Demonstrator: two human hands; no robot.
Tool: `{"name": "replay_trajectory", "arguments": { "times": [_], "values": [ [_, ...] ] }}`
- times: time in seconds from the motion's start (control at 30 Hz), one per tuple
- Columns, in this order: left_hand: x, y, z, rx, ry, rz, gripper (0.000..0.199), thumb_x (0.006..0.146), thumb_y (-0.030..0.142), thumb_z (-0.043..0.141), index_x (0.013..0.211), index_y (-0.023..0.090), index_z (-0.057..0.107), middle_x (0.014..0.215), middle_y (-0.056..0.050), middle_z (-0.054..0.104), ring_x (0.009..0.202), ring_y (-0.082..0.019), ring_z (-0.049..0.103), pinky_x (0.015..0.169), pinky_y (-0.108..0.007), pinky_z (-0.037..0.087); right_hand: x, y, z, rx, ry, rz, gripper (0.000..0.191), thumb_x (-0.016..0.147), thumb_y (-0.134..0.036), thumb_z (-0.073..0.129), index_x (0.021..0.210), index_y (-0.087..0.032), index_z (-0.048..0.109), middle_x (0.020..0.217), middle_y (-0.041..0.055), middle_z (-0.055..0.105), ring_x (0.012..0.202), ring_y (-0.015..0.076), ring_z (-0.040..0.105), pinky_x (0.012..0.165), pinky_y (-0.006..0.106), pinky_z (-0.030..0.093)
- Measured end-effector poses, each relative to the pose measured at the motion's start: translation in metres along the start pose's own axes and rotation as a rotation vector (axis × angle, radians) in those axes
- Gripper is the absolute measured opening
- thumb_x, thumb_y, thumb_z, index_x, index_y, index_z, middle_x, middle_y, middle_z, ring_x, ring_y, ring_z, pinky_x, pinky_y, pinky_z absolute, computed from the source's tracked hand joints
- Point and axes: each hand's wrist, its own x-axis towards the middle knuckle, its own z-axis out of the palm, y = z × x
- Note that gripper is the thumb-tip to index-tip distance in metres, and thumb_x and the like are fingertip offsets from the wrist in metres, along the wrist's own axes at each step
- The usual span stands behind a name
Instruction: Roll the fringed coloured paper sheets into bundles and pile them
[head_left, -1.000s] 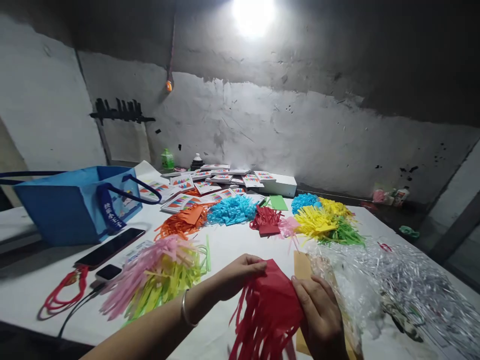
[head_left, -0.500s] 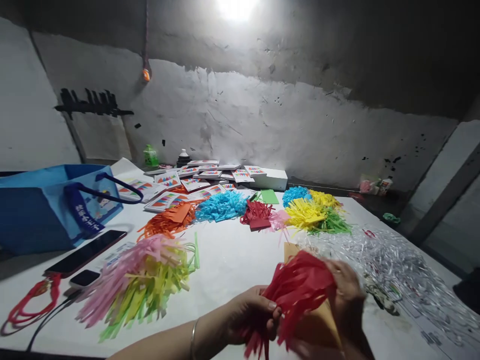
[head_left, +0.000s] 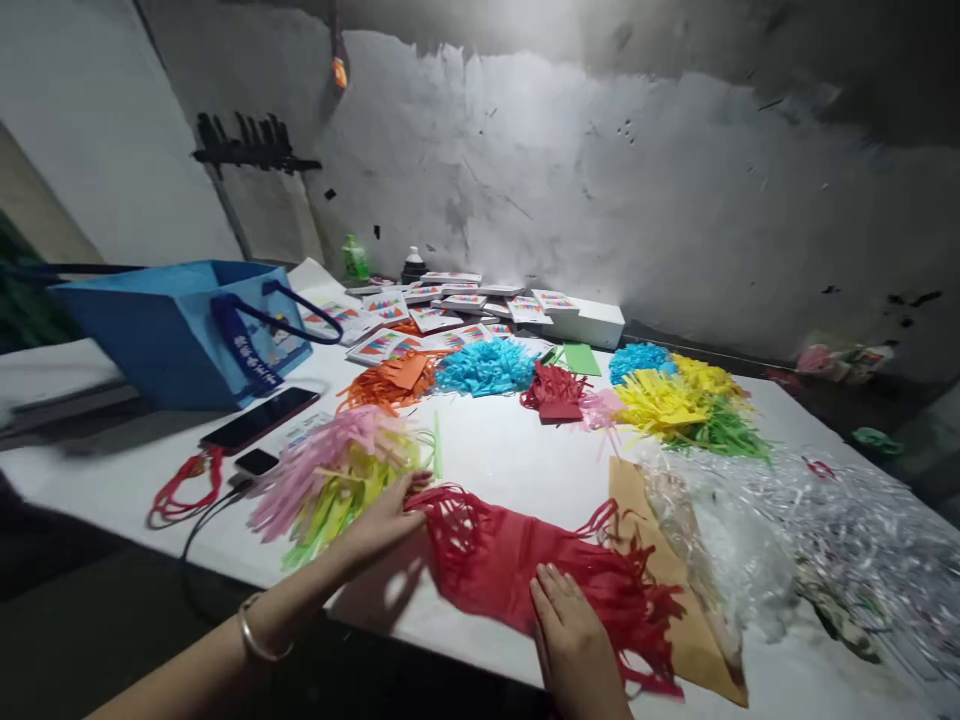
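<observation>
A sheet of red tissue paper (head_left: pixel 514 565), cut into fringe at both ends with a solid band in the middle, lies spread across the front of the table. My right hand (head_left: pixel 574 630) rests flat on it, fingers stretched out, right of the solid band. At the sheet's left end, my left hand (head_left: pixel 390 515) reaches in with fingers extended and touches the fringe strips. Beyond that hand lie pink tissue fringe (head_left: pixel 330 460) and yellow-green tissue fringe (head_left: pixel 352 495). A brown paper sheet (head_left: pixel 701 640) is partly under the red fringe's right end.
Bunches of orange (head_left: pixel 390 383), blue (head_left: pixel 487 367), dark red (head_left: pixel 555 390) and yellow fringe (head_left: pixel 664 400) line the back. A blue bag (head_left: pixel 180 330), a phone (head_left: pixel 259 420) and a cord stand left. Clear plastic (head_left: pixel 750 550) and silvery strips (head_left: pixel 847 520) cover the right. Printed packs (head_left: pixel 450 300) are piled behind.
The red tissue paper, bunched up between both hands before, is now laid out flat on the table. My left hand has moved left and my right hand has come down onto the paper.
</observation>
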Motion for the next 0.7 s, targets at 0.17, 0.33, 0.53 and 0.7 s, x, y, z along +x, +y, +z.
{"name": "replay_trajectory", "arguments": {
  "times": [0.17,0.33,0.53,0.7],
  "values": [
    [-0.040,-0.018,0.035,0.270,-0.271,0.292,0.049,0.064,0.014,0.080,0.110,0.029,0.074,0.130,-0.007,0.066,0.127,-0.035,0.052,0.116,-0.048,0.029,-0.005,-0.010,0.015,0.012,-0.079,-0.064,0.036,0.098,-0.015,0.041,0.123,-0.010,0.066,0.127,0.0116,0.067,0.113,0.0280,0.067,0.085,0.040,0.063],
    [-0.047,-0.046,0.078,0.802,-0.567,0.604,0.042,0.069,0.009,0.071,0.110,0.018,0.068,0.117,-0.016,0.070,0.106,-0.035,0.062,0.098,-0.051,0.047,-0.017,0.003,0.006,-0.027,-0.140,-0.119,0.036,0.098,-0.015,0.042,0.127,-0.010,0.063,0.132,0.0124,0.063,0.117,0.0295,0.065,0.086,0.045,0.063],
    [-0.044,-0.056,0.072,0.747,-0.518,0.706,0.023,0.086,0.008,0.059,0.106,0.018,0.064,0.110,-0.014,0.071,0.106,-0.030,0.062,0.101,-0.048,0.044,-0.027,0.011,-0.015,0.031,-0.124,-0.026,0.037,0.098,-0.022,0.052,0.131,-0.007,0.058,0.133,0.0164,0.063,0.122,0.0297,0.061,0.091,0.040,0.059],
    [-0.046,-0.059,0.071,0.692,-0.465,0.751,0.025,0.087,0.007,0.058,0.106,0.021,0.062,0.107,-0.010,0.072,0.101,-0.027,0.064,0.100,-0.045,0.043,-0.009,0.002,-0.012,0.197,-0.083,-0.081,0.029,0.096,-0.007,0.047,0.120,-0.012,0.062,0.118,0.0095,0.071,0.121,0.0236,0.061,0.111,0.043,0.045]
  ]
}}
